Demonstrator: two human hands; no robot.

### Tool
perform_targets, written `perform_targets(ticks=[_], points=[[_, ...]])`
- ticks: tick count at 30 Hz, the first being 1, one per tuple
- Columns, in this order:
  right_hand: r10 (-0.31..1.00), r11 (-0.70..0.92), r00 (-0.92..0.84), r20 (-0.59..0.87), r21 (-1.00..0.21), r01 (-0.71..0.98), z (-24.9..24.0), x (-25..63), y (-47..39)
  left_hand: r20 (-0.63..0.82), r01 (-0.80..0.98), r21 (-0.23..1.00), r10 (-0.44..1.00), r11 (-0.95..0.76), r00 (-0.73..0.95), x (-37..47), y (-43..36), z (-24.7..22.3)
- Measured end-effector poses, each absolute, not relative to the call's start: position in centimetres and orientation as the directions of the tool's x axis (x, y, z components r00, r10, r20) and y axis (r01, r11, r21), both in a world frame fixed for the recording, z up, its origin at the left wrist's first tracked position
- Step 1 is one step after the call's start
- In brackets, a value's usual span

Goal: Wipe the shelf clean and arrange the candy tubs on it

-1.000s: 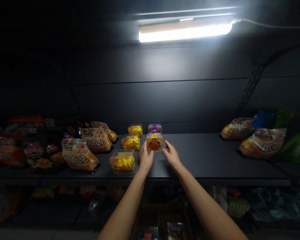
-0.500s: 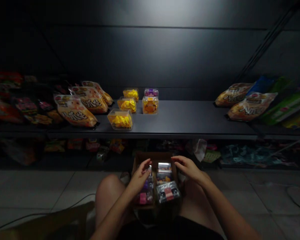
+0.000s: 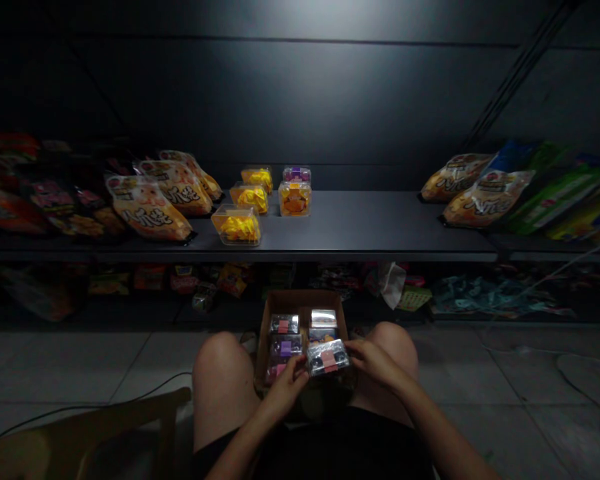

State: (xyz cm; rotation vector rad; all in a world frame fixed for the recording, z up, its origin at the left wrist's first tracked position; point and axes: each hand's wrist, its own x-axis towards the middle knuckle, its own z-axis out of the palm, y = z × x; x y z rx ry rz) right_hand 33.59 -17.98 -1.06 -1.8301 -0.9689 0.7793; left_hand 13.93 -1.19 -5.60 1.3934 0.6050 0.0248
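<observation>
A clear plastic box with a pink label point(image 3: 329, 358) and dark contents lies tilted over the near right part of an open cardboard carton point(image 3: 264, 333). My right hand point(image 3: 373, 360) grips its right end. Closed at its lower left corner is my left hand point(image 3: 289, 387), thumb and fingers against the edge. Other clear boxes sit in two columns inside the carton, among them a purple-labelled box point(image 3: 287, 346) and a pink-labelled dark box point(image 3: 284, 325). The carton stands between my knees. My fingertips are partly hidden behind the held box.
Ahead runs a dark shelf point(image 3: 365, 223). It bears yellow-filled clear boxes point(image 3: 237, 227), an orange-labelled box point(image 3: 295, 199) and snack bags at left point(image 3: 150, 210) and right point(image 3: 487, 199). Packets fill the lower shelf. A stool point(image 3: 130, 423) stands at lower left; a cable point(image 3: 145, 387) passes over it.
Both hands have come down from above the carton's sides onto the pink-labelled clear box, which has shifted slightly away from me. The view has tilted a little downward.
</observation>
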Motion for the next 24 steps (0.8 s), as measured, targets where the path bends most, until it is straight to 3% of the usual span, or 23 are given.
perform_targets(ticks=[3, 5, 11, 17, 24], points=[[0.923, -0.207, 0.365, -0.124, -0.958, 0.200, -1.0, 33.1, -17.6, -0.374, 0.335, 0.927, 0.415, 0.167, 0.829, 14.1, -1.0, -5.0], [0.922, -0.192, 0.369, -0.120, -0.967, 0.165, -1.3, 32.9, -17.5, -0.380, 0.339, 0.925, 0.455, 0.171, 0.806, 14.2, -0.7, -4.7], [0.858, -0.208, 0.496, -0.136, -0.974, 0.093, -1.4, 32.4, -16.4, -0.353, 0.273, 0.935, 0.561, 0.224, 0.748, 14.6, 1.0, -3.1], [0.712, -0.181, 0.693, -0.113, -0.983, 0.025, 1.3, 32.2, -13.6, -0.170, 0.192, 0.981, 0.639, 0.035, 0.750, 15.0, 2.7, 0.5], [0.680, -0.189, 0.728, -0.090, -0.980, 0.055, 3.4, 32.9, -12.6, -0.082, 0.178, 0.980, 0.627, -0.092, 0.775, 15.3, 2.6, 2.1]])
